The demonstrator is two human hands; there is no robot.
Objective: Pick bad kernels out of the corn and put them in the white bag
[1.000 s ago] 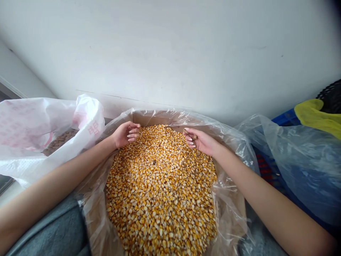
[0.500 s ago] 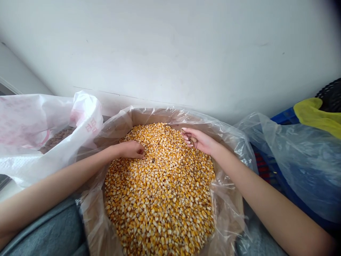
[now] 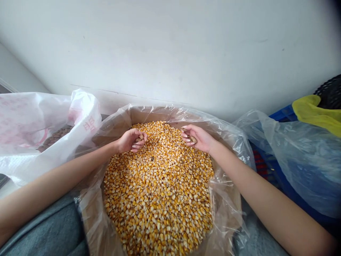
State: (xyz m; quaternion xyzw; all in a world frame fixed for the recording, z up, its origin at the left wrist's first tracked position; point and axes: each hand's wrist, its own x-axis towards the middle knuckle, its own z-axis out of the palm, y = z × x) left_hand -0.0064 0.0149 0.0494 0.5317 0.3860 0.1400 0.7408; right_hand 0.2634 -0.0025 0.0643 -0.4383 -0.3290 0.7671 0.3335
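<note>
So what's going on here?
A person has both hands over corn kernels in a cardboard box lined with clear plastic. The left hand holds small brown pieces in curled fingers; the right hand holds similar brown pieces. The hands are apart, near the far side of the heap. A dark bit lies on the corn between them, nearer the person. What the brown pieces are, I can't tell for sure.
</note>
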